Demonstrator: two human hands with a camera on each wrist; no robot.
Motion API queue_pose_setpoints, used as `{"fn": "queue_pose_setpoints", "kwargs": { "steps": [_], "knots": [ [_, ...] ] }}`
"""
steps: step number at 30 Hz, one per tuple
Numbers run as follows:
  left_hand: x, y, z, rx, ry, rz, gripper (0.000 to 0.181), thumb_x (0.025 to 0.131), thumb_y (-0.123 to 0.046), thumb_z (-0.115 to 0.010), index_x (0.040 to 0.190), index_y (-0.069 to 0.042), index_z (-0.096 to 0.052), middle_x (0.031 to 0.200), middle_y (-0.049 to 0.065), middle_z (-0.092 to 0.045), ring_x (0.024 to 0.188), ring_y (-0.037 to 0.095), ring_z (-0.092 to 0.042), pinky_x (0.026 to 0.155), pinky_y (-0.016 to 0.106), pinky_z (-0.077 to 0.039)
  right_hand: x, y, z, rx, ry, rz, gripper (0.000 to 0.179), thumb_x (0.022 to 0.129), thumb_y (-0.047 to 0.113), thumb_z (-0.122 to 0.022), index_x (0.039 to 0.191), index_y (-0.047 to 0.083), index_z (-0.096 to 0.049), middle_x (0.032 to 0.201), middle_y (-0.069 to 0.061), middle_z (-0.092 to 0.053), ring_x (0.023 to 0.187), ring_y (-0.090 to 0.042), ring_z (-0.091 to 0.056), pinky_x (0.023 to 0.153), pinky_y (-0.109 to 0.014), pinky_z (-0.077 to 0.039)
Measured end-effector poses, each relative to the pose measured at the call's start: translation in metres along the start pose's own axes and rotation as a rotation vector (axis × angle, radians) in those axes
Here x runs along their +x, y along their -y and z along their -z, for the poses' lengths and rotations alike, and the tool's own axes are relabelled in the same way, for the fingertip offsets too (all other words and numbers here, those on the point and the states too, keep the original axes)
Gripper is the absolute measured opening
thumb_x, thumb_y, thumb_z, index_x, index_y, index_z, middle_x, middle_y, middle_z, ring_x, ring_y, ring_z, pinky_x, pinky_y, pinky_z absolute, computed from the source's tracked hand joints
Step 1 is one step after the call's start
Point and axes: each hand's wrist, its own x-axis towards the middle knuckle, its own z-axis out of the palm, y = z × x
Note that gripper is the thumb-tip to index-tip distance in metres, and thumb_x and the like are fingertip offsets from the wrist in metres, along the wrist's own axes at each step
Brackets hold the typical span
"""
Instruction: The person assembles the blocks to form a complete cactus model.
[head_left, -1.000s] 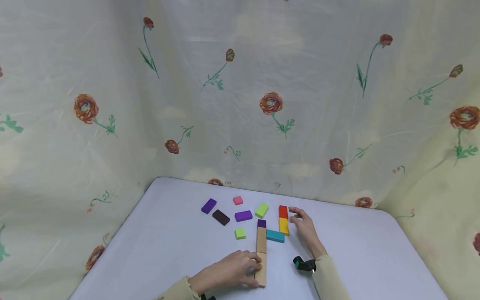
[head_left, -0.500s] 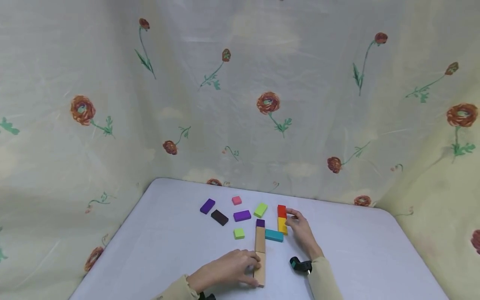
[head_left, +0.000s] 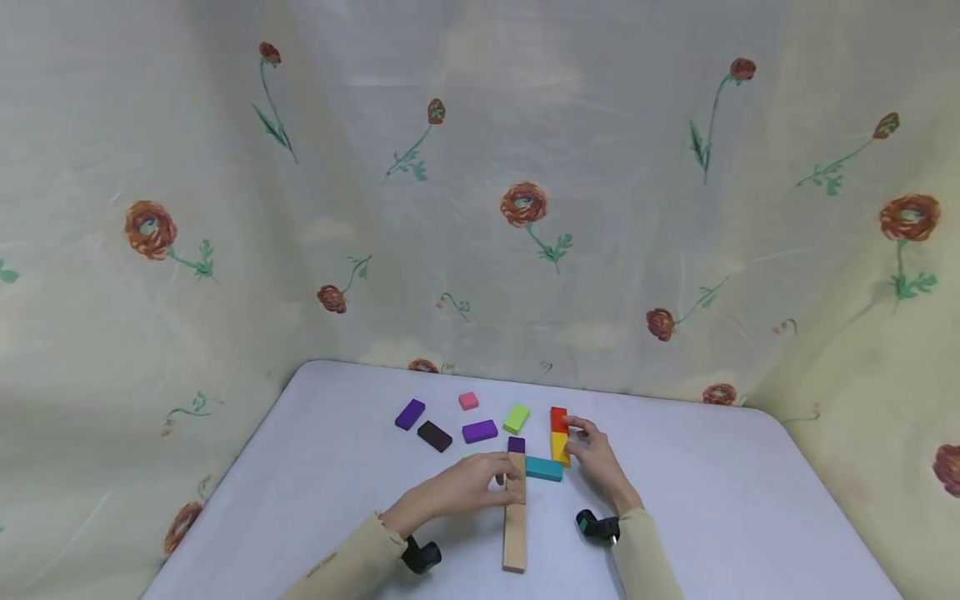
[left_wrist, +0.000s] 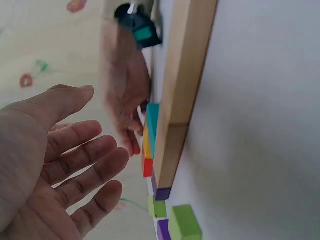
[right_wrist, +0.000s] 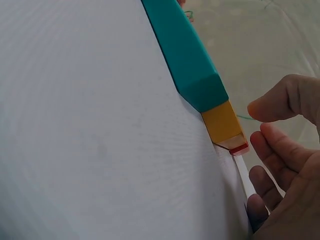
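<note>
Two tan wooden blocks (head_left: 515,537) lie end to end in a line, with a small dark purple block (head_left: 517,445) at the far end. My left hand (head_left: 461,486) hovers over the line, thumb and fingers spread; the left wrist view shows it apart from the wood. A teal block (head_left: 543,468) juts rightward from the far tan block. Beyond it, a yellow block (head_left: 559,448) and a red block (head_left: 558,419) form a short column. Beside their right side is my right hand (head_left: 600,467), fingers slightly bent; whether the fingertips touch them I cannot tell.
Loose blocks lie at the back left: two purple ones, including one (head_left: 480,431) near the line, a dark brown one (head_left: 434,436), a pink one (head_left: 468,401) and a light green one (head_left: 516,418). Another green block (left_wrist: 184,223) is mostly behind my left hand in the head view.
My left hand has left the near tan block and moved forward over the far one. The right hand has come closer to the red and yellow blocks. The head view has shifted slightly.
</note>
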Motion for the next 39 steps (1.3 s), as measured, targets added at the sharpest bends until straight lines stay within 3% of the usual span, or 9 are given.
{"fn": "queue_pose_setpoints", "kwargs": {
  "steps": [6, 11, 18, 23, 27, 34, 39],
  "knots": [
    [0.017, 0.014, 0.014, -0.021, -0.083, 0.040, 0.036, 0.091, -0.030, -0.067, 0.122, -0.013, -0.065, 0.109, 0.001, -0.066, 0.093, 0.007, -0.058, 0.076, 0.017, -0.052, -0.001, 0.003, 0.000, -0.023, 0.001, -0.020, 0.055, 0.088, 0.009, -0.056, 0.141, 0.016, -0.044, 0.147, -0.016, -0.034, 0.132, -0.036, -0.029, 0.111, -0.060, -0.028],
    [0.040, 0.026, 0.023, -0.071, -0.133, 0.043, 0.034, 0.094, -0.023, -0.064, 0.125, -0.009, -0.062, 0.117, 0.007, -0.064, 0.101, 0.015, -0.060, 0.088, 0.030, -0.054, -0.002, 0.004, 0.001, -0.050, 0.002, -0.021, 0.055, 0.089, 0.008, -0.056, 0.141, 0.014, -0.043, 0.148, -0.019, -0.031, 0.133, -0.038, -0.029, 0.112, -0.061, -0.026],
    [0.074, 0.041, 0.029, -0.022, -0.185, 0.044, 0.031, 0.096, -0.012, -0.058, 0.127, -0.009, -0.061, 0.125, 0.003, -0.063, 0.114, 0.020, -0.058, 0.098, 0.032, -0.050, -0.001, 0.000, 0.001, -0.054, 0.000, -0.012, 0.054, 0.088, 0.008, -0.056, 0.140, 0.014, -0.045, 0.146, -0.019, -0.031, 0.131, -0.038, -0.028, 0.110, -0.062, -0.027],
    [0.090, 0.051, 0.029, 0.019, -0.156, 0.092, 0.033, 0.096, -0.008, -0.057, 0.128, -0.012, -0.061, 0.132, 0.002, -0.060, 0.128, 0.021, -0.050, 0.112, 0.048, -0.034, -0.004, -0.003, -0.001, -0.064, 0.003, 0.002, 0.054, 0.089, 0.008, -0.056, 0.141, 0.014, -0.044, 0.146, -0.019, -0.032, 0.132, -0.038, -0.028, 0.110, -0.061, -0.030],
    [0.100, 0.058, 0.029, 0.051, -0.113, 0.124, 0.036, 0.095, -0.009, -0.058, 0.130, -0.014, -0.060, 0.137, 0.002, -0.057, 0.135, 0.022, -0.044, 0.115, 0.059, -0.022, -0.005, -0.003, -0.002, -0.060, 0.003, 0.020, 0.054, 0.090, 0.008, -0.056, 0.142, 0.014, -0.043, 0.148, -0.019, -0.031, 0.134, -0.038, -0.028, 0.112, -0.060, -0.028],
    [0.112, 0.065, 0.028, 0.060, -0.008, 0.151, 0.046, 0.091, -0.001, -0.055, 0.135, -0.013, -0.057, 0.142, 0.001, -0.054, 0.140, 0.022, -0.039, 0.116, 0.060, -0.017, -0.005, -0.002, -0.001, -0.064, -0.002, 0.024, 0.054, 0.089, 0.010, -0.056, 0.142, 0.016, -0.043, 0.149, -0.017, -0.031, 0.135, -0.037, -0.028, 0.112, -0.060, -0.029],
    [0.117, 0.067, 0.025, 0.055, 0.028, 0.185, 0.051, 0.089, 0.002, -0.053, 0.137, -0.014, -0.055, 0.144, 0.000, -0.052, 0.141, 0.021, -0.037, 0.116, 0.061, -0.017, -0.006, 0.000, -0.001, -0.067, -0.002, 0.027, 0.054, 0.089, 0.010, -0.056, 0.142, 0.015, -0.043, 0.148, -0.019, -0.032, 0.134, -0.038, -0.029, 0.110, -0.060, -0.031]
  ]
}}
